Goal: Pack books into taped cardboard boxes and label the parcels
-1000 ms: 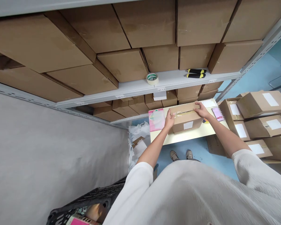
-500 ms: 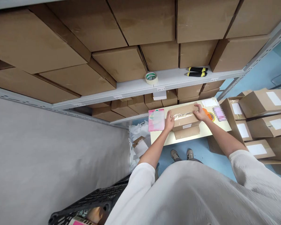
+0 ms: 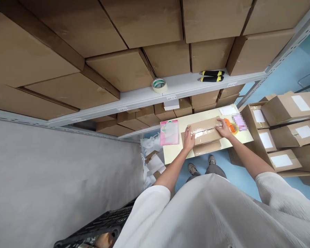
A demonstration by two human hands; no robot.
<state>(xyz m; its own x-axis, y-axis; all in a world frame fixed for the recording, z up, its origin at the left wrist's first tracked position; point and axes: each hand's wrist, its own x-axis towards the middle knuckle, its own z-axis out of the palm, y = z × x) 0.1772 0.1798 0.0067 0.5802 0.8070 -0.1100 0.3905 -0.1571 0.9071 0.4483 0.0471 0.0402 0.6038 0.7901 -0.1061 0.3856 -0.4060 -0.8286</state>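
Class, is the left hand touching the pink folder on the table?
No, the left hand is at the box, with the pink folder lying apart, further left.

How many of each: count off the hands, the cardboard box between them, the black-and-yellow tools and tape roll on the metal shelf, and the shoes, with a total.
Left hand and right hand: 2
Cardboard box: 1
Black-and-yellow tools: 2
Tape roll: 1
Shoes: 2
Total: 8

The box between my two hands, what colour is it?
The box is plain brown, with shiny tape along its top; the head view shows it best.
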